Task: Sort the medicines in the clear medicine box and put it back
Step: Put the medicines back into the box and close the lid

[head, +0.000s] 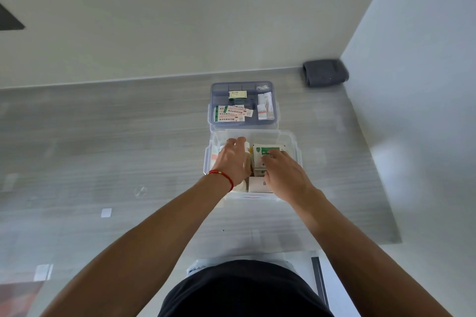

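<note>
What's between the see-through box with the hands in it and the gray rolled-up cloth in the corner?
In the head view, bare gray countertop separates the clear medicine box from the rolled cloth. The blue tray sits off to the side.

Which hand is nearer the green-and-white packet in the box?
Right. The right hand rests on the green-and-white packet; the left hand is beside it, over a white bottle.

The surface [128, 136] looks like grey wood-grain laminate, smooth with a soft sheen. The medicine box [291, 147] is clear, glossy plastic; the tray [274, 100] behind it is bluish translucent plastic. The packets [231, 113] in it look like printed card or paper. A folded dark cloth [325, 72] looks soft and matt. The wall [180, 20] is matt and plain.
</note>
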`<action>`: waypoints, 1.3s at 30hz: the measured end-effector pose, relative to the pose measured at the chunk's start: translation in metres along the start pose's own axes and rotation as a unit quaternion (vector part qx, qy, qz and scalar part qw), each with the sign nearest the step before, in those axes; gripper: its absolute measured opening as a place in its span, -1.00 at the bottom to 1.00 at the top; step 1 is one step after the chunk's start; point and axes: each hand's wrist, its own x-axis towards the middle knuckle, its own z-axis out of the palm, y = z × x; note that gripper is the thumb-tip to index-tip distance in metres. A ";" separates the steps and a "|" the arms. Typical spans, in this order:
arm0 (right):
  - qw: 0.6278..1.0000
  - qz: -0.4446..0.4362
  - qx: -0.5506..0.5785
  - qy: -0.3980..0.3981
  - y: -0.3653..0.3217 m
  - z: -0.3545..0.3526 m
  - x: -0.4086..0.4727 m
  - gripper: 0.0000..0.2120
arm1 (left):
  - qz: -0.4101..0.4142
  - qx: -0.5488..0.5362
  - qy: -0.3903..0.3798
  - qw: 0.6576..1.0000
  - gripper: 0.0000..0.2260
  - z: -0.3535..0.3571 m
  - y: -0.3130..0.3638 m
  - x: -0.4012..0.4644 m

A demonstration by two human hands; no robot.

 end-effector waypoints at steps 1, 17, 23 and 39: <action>1.000 0.001 0.000 0.003 0.000 0.000 0.000 -0.78 | 0.003 0.013 0.000 1.000 -0.44 0.001 -0.001 -0.001; 0.967 -0.003 0.195 0.166 0.019 -0.029 0.007 -0.74 | 0.077 -0.077 0.194 0.975 -0.73 -0.040 -0.010 -0.010; 0.931 0.091 0.290 0.201 0.043 -0.058 0.050 -0.77 | 0.003 -0.112 0.226 0.968 -0.71 -0.070 -0.037 0.029; 0.900 0.250 0.356 0.028 0.070 -0.031 0.171 -0.63 | -0.288 -0.265 0.129 0.911 -0.55 -0.056 -0.061 0.140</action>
